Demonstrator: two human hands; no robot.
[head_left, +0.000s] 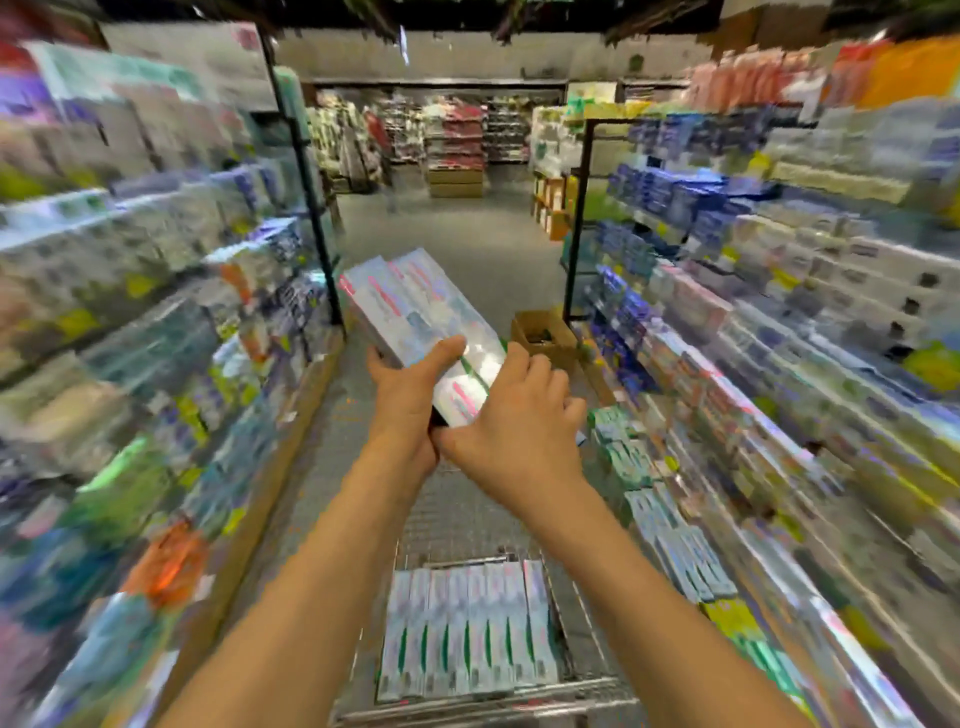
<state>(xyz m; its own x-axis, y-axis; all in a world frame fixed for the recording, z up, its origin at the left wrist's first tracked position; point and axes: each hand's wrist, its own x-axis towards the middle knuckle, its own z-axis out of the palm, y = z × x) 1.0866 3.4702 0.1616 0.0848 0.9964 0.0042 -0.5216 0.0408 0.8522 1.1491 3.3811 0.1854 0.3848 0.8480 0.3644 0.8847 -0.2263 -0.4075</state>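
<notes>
stack of boxes between both hands, left hand underneath, right hand alongside

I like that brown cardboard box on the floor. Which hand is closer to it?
Right. The right hand, on the held packs, is just below the brown cardboard box in the view; the left hand grips the packs farther left.

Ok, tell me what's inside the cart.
A row of long boxes lies side by side at the cart's near end. Farther in, bare wire mesh shows; the left forearm and right forearm cover parts of it.
</notes>
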